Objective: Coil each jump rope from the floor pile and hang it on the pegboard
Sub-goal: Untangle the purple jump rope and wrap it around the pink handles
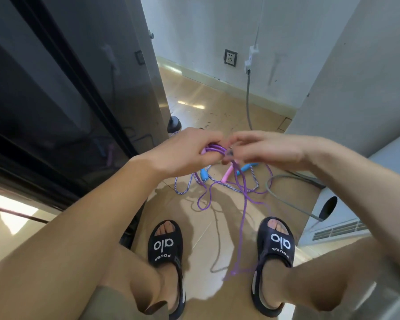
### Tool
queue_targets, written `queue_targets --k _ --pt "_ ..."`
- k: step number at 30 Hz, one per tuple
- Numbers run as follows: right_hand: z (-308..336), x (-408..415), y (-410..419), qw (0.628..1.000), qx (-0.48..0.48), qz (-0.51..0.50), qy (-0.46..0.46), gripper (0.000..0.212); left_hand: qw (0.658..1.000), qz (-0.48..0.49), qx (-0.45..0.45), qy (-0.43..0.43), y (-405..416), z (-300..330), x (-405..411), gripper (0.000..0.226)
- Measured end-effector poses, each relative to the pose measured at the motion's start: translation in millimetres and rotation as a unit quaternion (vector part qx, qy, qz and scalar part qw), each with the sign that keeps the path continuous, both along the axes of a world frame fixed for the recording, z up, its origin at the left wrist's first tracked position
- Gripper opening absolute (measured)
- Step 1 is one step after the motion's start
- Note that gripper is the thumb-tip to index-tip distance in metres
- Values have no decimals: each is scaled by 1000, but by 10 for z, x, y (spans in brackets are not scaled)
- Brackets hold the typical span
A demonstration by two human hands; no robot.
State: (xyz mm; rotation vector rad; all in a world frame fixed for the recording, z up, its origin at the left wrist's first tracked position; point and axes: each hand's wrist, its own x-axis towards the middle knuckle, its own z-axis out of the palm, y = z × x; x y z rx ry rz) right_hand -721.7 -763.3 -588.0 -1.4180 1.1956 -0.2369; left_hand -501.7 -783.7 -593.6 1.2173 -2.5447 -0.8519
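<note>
My left hand (187, 151) is closed around a small coil of the purple jump rope (214, 150) at chest height. My right hand (263, 150) pinches the same rope just right of the coil. The loose purple cord (243, 218) hangs down between my feet and loops on the floor. More ropes lie in a floor pile beyond my hands: a blue handle (204, 174), a pink handle (226, 175), another blue handle (247, 168) and a striped cord (183, 192). No pegboard is in view.
A dark glossy cabinet (62, 88) fills the left. A white wall corner (356, 77) and a white vented appliance (337, 227) stand on the right. A grey cable (248, 105) runs down from a wall socket. My feet wear black sandals (165, 245).
</note>
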Motion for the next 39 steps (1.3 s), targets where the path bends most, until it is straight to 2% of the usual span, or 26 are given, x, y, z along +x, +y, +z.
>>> queue_targets --k 1,3,7,10,13,17,18,20,22,23,24,27,29,31,34,39 --pt "-10 48 -8 998 -9 -20 -54 26 1000 -6 1 -3 17 -6 -31 14" --pt "-9 105 -20 995 -20 -33 -88 22 1000 -5 10 7 22 -20 -53 12" --pt "2 102 -25 995 -95 -5 -16 30 999 -7 38 22 24 10 -2 27" --pt "39 110 -28 987 -156 -10 37 30 999 3 32 8 4 6 36 16" --pt "55 10 -56 958 -241 -19 155 31 998 28 31 -37 -76 -25 144 15" --pt "5 -358 -141 967 -184 -124 121 37 994 60 7 -87 -181 -27 322 24" --pt "-29 -472 -173 965 -164 -151 139 37 994 64 3 -94 -191 -21 339 24" --pt "-99 -650 -217 948 -136 -174 230 36 994 66 6 -90 -186 -24 338 23" --pt "-189 -716 -233 924 -127 -143 332 29 996 67 17 -50 -150 -21 287 25" --pt "-220 -679 -214 920 -135 -115 349 28 997 64 18 -25 -126 -11 245 24" --pt "-237 -578 -188 927 -153 -100 328 31 998 59 12 -2 -106 1 200 24" --pt "-186 -98 -82 967 -183 -112 139 32 999 32 -4 42 -33 38 47 22" --pt "-149 152 -66 968 -218 -113 58 28 999 17 -3 50 1 28 -34 21" --pt "-114 265 -55 962 -240 -127 15 36 999 11 2 46 14 -4 -55 22" --pt "-93 310 -6 945 -292 -136 61 44 998 22 14 52 1 -15 -30 22" --pt "-66 276 -38 900 -391 -109 157 46 999 36 8 37 -46 31 49 17"
